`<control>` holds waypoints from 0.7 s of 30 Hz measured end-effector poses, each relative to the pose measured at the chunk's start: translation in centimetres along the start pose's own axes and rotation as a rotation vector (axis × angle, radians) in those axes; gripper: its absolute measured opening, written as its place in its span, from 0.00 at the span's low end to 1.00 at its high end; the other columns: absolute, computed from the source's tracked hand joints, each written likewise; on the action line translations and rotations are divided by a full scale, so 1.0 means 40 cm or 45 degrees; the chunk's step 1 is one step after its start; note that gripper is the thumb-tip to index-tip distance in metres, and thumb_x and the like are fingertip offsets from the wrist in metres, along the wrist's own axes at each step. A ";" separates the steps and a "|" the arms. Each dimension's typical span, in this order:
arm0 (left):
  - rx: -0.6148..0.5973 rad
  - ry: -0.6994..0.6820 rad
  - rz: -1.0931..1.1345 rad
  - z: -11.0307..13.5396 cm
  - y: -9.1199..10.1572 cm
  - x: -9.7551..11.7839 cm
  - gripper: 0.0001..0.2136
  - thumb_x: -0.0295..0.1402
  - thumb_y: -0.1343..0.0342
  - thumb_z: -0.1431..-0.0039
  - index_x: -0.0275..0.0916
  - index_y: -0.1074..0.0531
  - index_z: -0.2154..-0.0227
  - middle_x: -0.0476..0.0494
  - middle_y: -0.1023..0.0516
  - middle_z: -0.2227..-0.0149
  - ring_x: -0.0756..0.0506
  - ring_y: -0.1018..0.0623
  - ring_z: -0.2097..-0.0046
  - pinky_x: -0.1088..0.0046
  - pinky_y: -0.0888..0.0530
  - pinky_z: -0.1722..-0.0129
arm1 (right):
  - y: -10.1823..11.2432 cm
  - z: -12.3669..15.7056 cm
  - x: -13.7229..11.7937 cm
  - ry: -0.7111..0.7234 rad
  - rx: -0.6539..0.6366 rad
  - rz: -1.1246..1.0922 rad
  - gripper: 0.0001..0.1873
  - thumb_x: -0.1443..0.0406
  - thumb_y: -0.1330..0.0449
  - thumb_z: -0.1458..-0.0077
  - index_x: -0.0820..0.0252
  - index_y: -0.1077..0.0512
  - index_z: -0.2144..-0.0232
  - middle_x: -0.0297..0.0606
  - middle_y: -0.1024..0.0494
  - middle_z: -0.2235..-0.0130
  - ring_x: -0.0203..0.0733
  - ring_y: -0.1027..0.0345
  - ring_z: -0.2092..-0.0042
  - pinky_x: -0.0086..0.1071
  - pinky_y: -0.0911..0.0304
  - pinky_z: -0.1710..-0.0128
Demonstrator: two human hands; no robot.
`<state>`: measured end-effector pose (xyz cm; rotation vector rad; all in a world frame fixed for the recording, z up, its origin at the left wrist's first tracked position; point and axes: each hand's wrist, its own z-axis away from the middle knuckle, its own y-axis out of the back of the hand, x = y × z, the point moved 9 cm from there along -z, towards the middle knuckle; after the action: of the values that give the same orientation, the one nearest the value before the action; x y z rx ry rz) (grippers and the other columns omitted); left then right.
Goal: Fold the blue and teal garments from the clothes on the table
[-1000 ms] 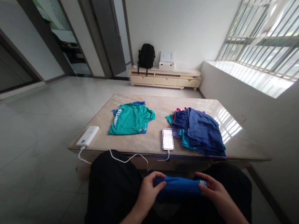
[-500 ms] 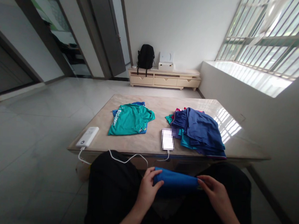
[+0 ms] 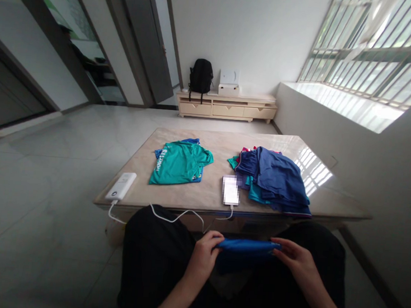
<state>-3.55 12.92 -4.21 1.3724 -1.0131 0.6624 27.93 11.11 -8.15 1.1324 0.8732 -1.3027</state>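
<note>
Hands both clamped on blue folded garment over lap, below table edge: left hand fingers curled round its left end, right hand pinching right end. Green shirt, clothes pile on table beyond.

At frame centre we see a table bearing a shirt left, a phone middle, a clothes pile right. A power bank lies on its lower-left corner; a cabinet stands behind.
</note>
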 end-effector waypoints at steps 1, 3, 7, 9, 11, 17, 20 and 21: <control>0.010 -0.030 -0.018 -0.001 0.001 0.005 0.17 0.16 0.43 0.44 0.40 0.17 0.59 0.42 0.17 0.55 0.41 0.18 0.51 0.61 0.22 0.46 | 0.005 0.002 -0.004 0.031 0.038 0.048 0.24 0.53 0.26 0.58 0.56 0.15 0.58 0.42 0.13 0.59 0.56 0.18 0.56 0.41 0.24 0.54; 0.045 -0.089 -0.059 -0.002 0.007 0.017 0.15 0.16 0.45 0.42 0.39 0.17 0.60 0.41 0.17 0.55 0.41 0.18 0.52 0.62 0.22 0.47 | 0.012 0.010 -0.015 0.089 0.118 0.198 0.21 0.51 0.29 0.55 0.54 0.15 0.60 0.42 0.13 0.59 0.57 0.19 0.56 0.43 0.25 0.53; 0.096 -0.207 -0.185 -0.004 0.023 0.048 0.14 0.16 0.46 0.40 0.39 0.19 0.63 0.43 0.17 0.59 0.41 0.19 0.55 0.61 0.21 0.51 | 0.028 0.036 -0.044 0.171 0.327 0.602 0.17 0.49 0.36 0.48 0.47 0.15 0.62 0.38 0.14 0.60 0.57 0.20 0.58 0.46 0.28 0.54; 0.114 -0.252 -0.268 -0.005 0.033 0.061 0.13 0.17 0.46 0.39 0.40 0.20 0.64 0.44 0.17 0.62 0.40 0.20 0.56 0.59 0.21 0.53 | 0.027 0.044 -0.067 0.255 0.389 0.713 0.16 0.49 0.38 0.46 0.46 0.16 0.64 0.39 0.15 0.58 0.57 0.20 0.57 0.46 0.29 0.55; 0.136 -0.303 -0.344 -0.004 0.043 0.075 0.13 0.17 0.46 0.38 0.40 0.20 0.64 0.44 0.17 0.63 0.39 0.20 0.55 0.58 0.21 0.54 | 0.026 0.047 -0.092 0.372 0.428 0.742 0.16 0.49 0.39 0.45 0.48 0.17 0.67 0.41 0.17 0.55 0.57 0.22 0.54 0.46 0.29 0.53; 0.052 -0.429 -0.342 -0.004 0.062 0.109 0.13 0.19 0.47 0.35 0.41 0.21 0.60 0.45 0.17 0.63 0.43 0.17 0.59 0.65 0.19 0.57 | 0.020 0.024 -0.100 0.369 0.220 0.524 0.14 0.51 0.40 0.41 0.51 0.22 0.62 0.40 0.15 0.52 0.55 0.23 0.47 0.46 0.31 0.44; 0.066 -0.553 -0.341 -0.003 0.085 0.150 0.11 0.23 0.46 0.31 0.41 0.21 0.55 0.44 0.16 0.61 0.44 0.16 0.59 0.67 0.18 0.57 | 0.044 0.038 -0.127 0.332 0.233 0.535 0.16 0.50 0.39 0.42 0.52 0.22 0.60 0.38 0.14 0.57 0.53 0.19 0.54 0.41 0.27 0.53; 0.086 -0.610 -0.334 -0.002 0.096 0.169 0.10 0.24 0.46 0.31 0.41 0.22 0.53 0.44 0.16 0.60 0.44 0.16 0.58 0.67 0.18 0.56 | 0.054 0.047 -0.147 0.351 0.254 0.554 0.16 0.50 0.39 0.42 0.52 0.22 0.61 0.37 0.14 0.59 0.52 0.19 0.57 0.39 0.27 0.56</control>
<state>-3.84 12.34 3.52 1.7340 -1.1602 0.1718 29.21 10.73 -1.73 1.5856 0.6503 -0.8993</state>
